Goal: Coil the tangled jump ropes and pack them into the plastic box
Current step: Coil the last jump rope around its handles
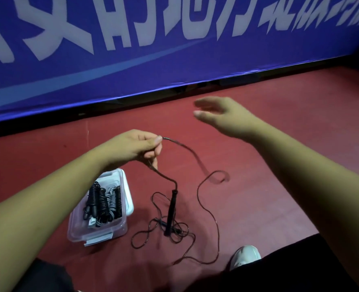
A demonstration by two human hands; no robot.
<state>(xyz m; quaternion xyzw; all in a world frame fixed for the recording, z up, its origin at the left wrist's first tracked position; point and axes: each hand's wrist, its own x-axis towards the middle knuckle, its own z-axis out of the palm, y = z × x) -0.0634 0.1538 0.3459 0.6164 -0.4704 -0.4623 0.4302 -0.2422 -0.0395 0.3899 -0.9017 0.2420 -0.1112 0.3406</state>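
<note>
Head view: my left hand point(136, 147) pinches the jump rope point(171, 209) cord at frame centre, its handle near upright below, just right of the plastic box point(75, 226). My right hand point(218, 113) is spread and empty; the slack lies below it.

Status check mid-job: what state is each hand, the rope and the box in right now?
left hand: raised, pinches the jump rope.
right hand: open in the air, holds nothing.
jump rope: uncoiled, loose loops tangled on the floor.
handle: black, hangs nearly upright over the tangle.
plastic box: open, on the floor.
coiled ropes: packed inside the box.
</note>
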